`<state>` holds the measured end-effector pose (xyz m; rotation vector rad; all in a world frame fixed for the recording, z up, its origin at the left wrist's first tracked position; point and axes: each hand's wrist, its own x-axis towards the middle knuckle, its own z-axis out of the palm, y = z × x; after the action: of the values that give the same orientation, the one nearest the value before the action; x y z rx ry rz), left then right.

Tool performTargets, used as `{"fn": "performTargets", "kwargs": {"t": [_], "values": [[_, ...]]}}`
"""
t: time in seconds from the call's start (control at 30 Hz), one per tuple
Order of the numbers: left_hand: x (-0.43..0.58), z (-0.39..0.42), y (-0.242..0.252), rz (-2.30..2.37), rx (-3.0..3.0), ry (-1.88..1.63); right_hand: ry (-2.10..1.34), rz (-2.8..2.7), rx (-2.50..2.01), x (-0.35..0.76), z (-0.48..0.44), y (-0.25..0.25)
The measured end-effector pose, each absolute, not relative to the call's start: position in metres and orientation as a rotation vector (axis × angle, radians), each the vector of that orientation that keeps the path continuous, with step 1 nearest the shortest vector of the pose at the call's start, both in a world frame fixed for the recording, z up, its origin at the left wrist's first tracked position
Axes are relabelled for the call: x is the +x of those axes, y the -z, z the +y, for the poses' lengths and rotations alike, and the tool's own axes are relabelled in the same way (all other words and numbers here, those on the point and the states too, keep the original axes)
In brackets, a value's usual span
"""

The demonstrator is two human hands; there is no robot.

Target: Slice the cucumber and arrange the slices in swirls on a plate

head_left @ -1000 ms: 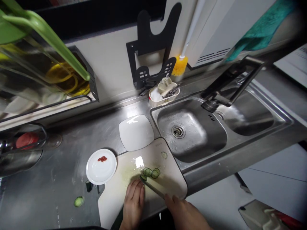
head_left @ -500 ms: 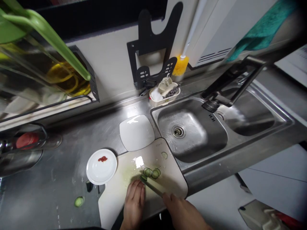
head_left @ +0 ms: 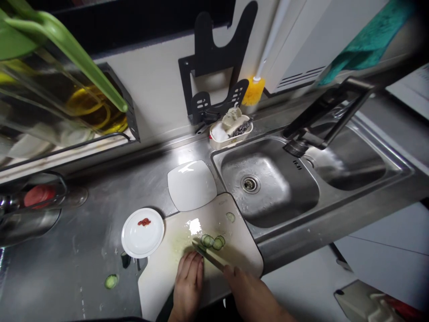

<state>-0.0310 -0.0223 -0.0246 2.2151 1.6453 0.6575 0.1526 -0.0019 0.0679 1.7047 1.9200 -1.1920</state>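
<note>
A pale cutting board (head_left: 174,273) lies on the steel counter at the front. My left hand (head_left: 187,286) rests on the board with fingers curled over a piece of cucumber that is mostly hidden. My right hand (head_left: 250,295) grips the handle of a knife (head_left: 208,256), its blade angled up-left beside my left fingertips. Several cucumber slices (head_left: 212,241) lie just beyond the blade, and one slice (head_left: 229,217) sits apart near the board's far edge.
A round white plate (head_left: 142,237) with a red bit stands left of the board; a square white plate (head_left: 191,185) behind it. A stray cucumber slice (head_left: 111,281) lies on the counter. The steel sink (head_left: 268,183) and black faucet (head_left: 318,120) are right.
The knife and my right hand have shifted slightly left and away from me along the board. My left hand has stayed in place.
</note>
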Motion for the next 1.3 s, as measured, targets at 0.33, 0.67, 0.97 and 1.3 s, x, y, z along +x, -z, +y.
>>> {"fn": "performTargets", "kwargs": {"t": [0.33,0.67,0.97,1.3], "values": [[-0.031,-0.021,0.023,1.637,2.208,-0.654,1.137,1.945,1.614,0.146,-0.005,-0.040],[-0.033,-0.022,0.022,1.631,2.193,-0.629,1.169,1.923,1.634,0.160,-0.009,-0.048],[-0.034,-0.027,0.028,1.667,2.211,-0.637,1.191,1.918,1.585,0.168,-0.016,-0.075],[-0.033,-0.025,0.025,1.628,2.185,-0.642,1.152,1.918,1.613,0.169,-0.016,-0.080]]}}
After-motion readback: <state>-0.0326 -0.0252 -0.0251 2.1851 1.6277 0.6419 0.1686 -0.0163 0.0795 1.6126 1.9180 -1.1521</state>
